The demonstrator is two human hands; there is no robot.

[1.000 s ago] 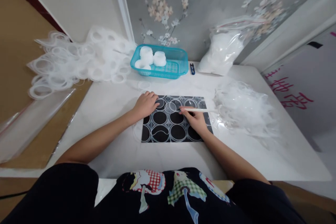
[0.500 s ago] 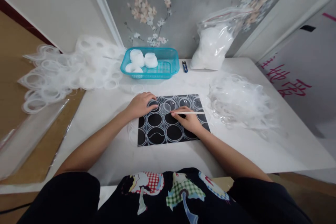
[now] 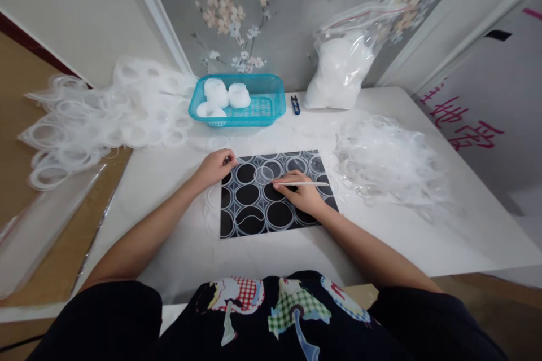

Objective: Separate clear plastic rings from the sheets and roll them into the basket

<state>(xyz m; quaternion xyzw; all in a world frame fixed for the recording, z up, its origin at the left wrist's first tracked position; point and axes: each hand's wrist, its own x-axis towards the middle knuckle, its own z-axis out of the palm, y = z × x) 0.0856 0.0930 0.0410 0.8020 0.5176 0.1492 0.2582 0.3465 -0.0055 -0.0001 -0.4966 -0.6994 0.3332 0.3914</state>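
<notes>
On the black mat [image 3: 271,194], the left hand [image 3: 214,166] rested at the upper left corner, fingers curled, gripping nothing I could see. The right hand [image 3: 302,196] pinched a thin white stick [image 3: 302,183], lying level across the mat, tip pointing left.

Red characters [image 3: 463,124] are painted on the white surface [image 3: 499,96] at the right edge; they cannot be read.

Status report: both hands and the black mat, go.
Left hand pinching a clear ring at black mat corner. Right hand holds thin white stick on mat. Nothing blocking.
</notes>
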